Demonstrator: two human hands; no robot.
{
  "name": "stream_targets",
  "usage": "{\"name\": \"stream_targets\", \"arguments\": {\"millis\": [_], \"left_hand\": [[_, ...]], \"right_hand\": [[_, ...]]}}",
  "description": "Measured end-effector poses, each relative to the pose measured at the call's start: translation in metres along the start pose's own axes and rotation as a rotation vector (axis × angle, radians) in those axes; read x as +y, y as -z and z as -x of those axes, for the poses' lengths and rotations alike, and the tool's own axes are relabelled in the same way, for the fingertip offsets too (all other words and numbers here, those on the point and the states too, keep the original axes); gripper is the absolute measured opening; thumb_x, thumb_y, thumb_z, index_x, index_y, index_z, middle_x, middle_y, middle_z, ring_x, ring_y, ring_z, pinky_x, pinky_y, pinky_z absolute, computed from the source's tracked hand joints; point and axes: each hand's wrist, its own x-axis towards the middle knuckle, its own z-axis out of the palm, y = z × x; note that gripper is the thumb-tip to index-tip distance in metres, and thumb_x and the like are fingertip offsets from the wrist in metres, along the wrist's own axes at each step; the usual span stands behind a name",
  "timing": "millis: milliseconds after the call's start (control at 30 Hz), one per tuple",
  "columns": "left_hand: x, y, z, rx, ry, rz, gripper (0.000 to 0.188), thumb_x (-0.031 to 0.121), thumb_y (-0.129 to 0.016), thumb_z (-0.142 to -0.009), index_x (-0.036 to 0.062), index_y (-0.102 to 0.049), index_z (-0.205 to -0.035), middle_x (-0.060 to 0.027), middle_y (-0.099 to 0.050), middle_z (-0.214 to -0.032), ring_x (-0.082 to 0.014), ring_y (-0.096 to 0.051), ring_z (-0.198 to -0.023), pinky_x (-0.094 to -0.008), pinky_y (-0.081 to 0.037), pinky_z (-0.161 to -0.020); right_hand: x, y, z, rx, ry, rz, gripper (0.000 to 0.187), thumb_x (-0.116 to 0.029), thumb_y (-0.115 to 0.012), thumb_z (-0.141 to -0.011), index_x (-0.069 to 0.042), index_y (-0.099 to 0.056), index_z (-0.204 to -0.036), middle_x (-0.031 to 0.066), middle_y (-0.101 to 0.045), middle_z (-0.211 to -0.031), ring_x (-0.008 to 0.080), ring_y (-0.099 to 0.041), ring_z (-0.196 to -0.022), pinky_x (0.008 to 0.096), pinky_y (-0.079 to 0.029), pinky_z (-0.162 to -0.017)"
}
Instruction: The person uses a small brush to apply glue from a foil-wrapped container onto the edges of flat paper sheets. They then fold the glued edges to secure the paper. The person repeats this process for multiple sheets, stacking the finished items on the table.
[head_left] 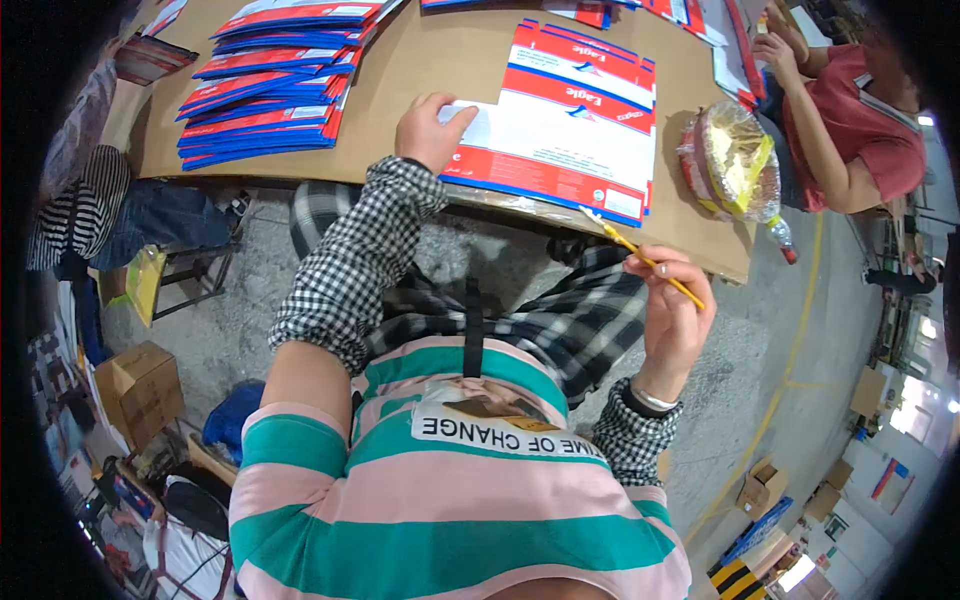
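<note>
A flat red, white and blue carton [575,150] lies on the table, close to the near edge. My left hand [432,132] is at its left side, thumb on the white flap and fingers curled at the carton's edge. Held in the fingers of my right hand [675,310] is a thin yellow-handled brush [645,256]. Its white-smeared tip points up and left, by the carton's near right corner. Right of the carton stands a plastic-lined bowl [730,160] with a pale yellowish substance inside.
Stacked flat cartons [270,85] rise at the table's left, and more cartons [700,35] lie at the far side. A bottle neck with a red cap [783,242] sticks out past the right edge. A co-worker in a red shirt [850,130] sits at the right.
</note>
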Motion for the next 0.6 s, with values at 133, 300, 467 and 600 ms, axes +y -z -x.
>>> {"name": "stream_targets", "arguments": {"millis": [133,300,467,600], "left_hand": [[-0.001,0.011,0.021,0.058,-0.042,0.269,0.04,0.024,-0.07,-0.073,-0.0014,-0.06,-0.103,-0.0155,-0.055,-0.112,-0.0304,-0.058,-0.096,-0.037,-0.046,-0.083],[-0.003,0.047,0.05,-0.119,-0.44,-0.131,0.049,0.025,-0.072,-0.071,0.0033,-0.058,-0.113,-0.0153,-0.047,-0.129,-0.0381,-0.038,-0.122,-0.0444,-0.031,-0.101],[-0.021,0.066,0.053,-0.3,-0.406,-0.307,0.054,0.03,-0.071,-0.073,0.0072,-0.056,-0.12,-0.0134,-0.047,-0.132,-0.0369,-0.031,-0.129,-0.0464,-0.022,-0.107],[-0.029,0.074,0.052,-0.372,-0.36,-0.203,0.048,0.027,-0.07,-0.075,0.0064,-0.058,-0.117,-0.0133,-0.051,-0.128,-0.0352,-0.035,-0.127,-0.0432,-0.028,-0.105]], "right_hand": [[-0.003,0.004,0.004,0.013,0.024,-0.018,0.017,-0.003,-0.046,-0.084,0.007,-0.056,-0.093,0.0234,-0.058,-0.104,0.0304,-0.06,-0.089,0.0415,-0.048,-0.082],[-0.014,0.014,-0.001,0.042,0.033,-0.035,0.018,-0.004,-0.046,-0.084,0.007,-0.056,-0.094,0.0233,-0.058,-0.105,0.0305,-0.06,-0.09,0.0414,-0.048,-0.084],[-0.019,0.019,-0.01,0.042,0.11,-0.054,0.02,-0.008,-0.045,-0.087,0.006,-0.056,-0.097,0.0248,-0.053,-0.114,0.0314,-0.061,-0.09,0.0416,-0.048,-0.084],[-0.027,0.014,-0.015,0.065,0.079,-0.088,0.022,-0.009,-0.041,-0.091,0.005,-0.055,-0.103,0.0267,-0.047,-0.124,0.0318,-0.062,-0.091,0.04,-0.05,-0.083]]}}
